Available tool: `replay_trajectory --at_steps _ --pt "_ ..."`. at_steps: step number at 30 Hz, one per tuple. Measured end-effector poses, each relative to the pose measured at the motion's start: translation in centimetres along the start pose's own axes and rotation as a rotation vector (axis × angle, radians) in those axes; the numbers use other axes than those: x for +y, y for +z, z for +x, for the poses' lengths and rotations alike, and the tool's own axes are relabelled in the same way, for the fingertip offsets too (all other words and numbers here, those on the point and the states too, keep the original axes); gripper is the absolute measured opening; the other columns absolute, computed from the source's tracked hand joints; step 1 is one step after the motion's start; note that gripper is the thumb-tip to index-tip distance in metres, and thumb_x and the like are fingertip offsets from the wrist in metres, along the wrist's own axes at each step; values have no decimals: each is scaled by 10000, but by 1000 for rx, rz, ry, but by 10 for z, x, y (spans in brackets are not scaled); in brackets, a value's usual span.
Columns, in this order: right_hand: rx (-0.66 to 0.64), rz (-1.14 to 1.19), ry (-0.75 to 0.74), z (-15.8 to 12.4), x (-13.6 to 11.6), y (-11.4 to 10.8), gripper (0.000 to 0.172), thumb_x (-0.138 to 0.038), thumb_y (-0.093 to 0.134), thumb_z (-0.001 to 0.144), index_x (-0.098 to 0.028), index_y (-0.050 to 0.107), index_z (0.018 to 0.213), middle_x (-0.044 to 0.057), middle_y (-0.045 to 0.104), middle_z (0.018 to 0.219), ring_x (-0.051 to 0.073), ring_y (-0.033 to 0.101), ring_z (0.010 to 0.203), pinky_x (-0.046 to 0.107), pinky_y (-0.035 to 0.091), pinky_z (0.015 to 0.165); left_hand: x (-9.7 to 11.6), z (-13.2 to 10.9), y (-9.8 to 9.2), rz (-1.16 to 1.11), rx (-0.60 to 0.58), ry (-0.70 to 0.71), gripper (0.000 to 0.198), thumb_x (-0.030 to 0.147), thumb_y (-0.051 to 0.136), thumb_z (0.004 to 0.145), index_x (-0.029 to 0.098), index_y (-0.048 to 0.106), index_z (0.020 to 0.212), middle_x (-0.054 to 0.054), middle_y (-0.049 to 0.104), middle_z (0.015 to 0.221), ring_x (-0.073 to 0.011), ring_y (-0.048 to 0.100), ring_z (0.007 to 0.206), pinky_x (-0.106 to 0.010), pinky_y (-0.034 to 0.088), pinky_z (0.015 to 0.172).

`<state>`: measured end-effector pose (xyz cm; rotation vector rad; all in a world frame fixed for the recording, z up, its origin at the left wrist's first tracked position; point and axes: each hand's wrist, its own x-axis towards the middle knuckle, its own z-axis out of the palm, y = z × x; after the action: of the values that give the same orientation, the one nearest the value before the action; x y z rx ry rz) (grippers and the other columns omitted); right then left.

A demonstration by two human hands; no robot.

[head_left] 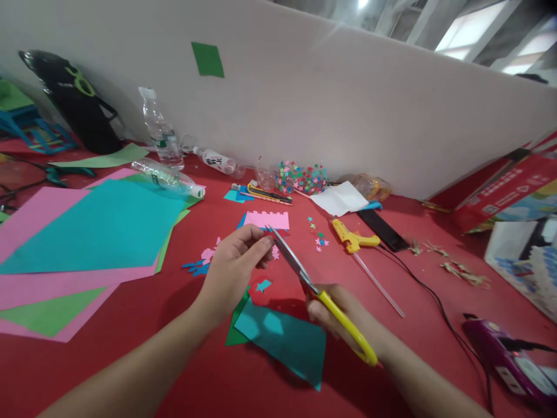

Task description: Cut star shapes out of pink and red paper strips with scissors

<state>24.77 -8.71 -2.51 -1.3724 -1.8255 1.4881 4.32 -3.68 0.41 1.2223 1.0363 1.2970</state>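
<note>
My right hand [333, 313] grips a pair of scissors [300, 270] with yellow handles. The blades point up and to the left. At their tips, my left hand [237, 267] is closed in a pinch; what it holds is too small and hidden to make out. Below the hands, a teal paper piece [285, 337] overlaps a green one [237, 328], and a small blue star scrap [263, 285] lies just above. Behind the blades sits a pink paper strip [272, 220] with a notched upper edge. Pink cutouts [208, 254] and blue cutouts [198, 267] lie beside my left hand.
Large coloured sheets [100, 226] cover the left, a plastic bottle [163, 177] on them. A yellow glue gun [353, 237] lies right of the scissors, its cord running to a purple power strip [507, 360]. Behind are a cutter [267, 193], star-filled container [301, 177] and phone [383, 229].
</note>
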Motion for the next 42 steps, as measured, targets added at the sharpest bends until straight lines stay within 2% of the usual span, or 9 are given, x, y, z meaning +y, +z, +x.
replay_trajectory --at_steps 5,12,22,35,42 --pt "9 -17 37 0 -4 0 433 -568 535 858 -214 400 651 -69 358 485 86 333 435 236 202 428 -1 0 0 20 6 27 163 260 607 782 186 564 644 31 550 553 -96 496 523 -223 402 519" --pt "30 -44 -13 -1 -2 0 461 -614 504 856 -212 401 653 -66 341 491 85 328 433 232 212 417 -4 -1 -1 23 -8 53 162 235 585 804 186 555 652 40 542 559 -87 491 530 -209 396 523" --pt "36 -14 43 -1 -2 0 516 -683 517 809 -211 385 648 -63 328 526 86 319 465 234 203 430 -3 1 -3 41 -33 49 172 246 585 813 176 562 658 35 547 571 -87 493 530 -214 401 526" --pt "34 35 -22 3 19 -1 525 -698 457 843 -206 413 665 -73 347 503 82 345 429 225 225 418 -5 6 -8 -68 -75 -42 140 218 631 795 165 617 666 38 592 556 -67 505 503 -190 408 499" --pt "15 82 15 5 17 0 512 -680 500 824 -213 381 653 -84 297 519 71 307 422 209 236 395 -7 7 -11 -136 -109 -73 169 195 632 796 158 633 631 23 627 557 -62 520 489 -182 409 483"
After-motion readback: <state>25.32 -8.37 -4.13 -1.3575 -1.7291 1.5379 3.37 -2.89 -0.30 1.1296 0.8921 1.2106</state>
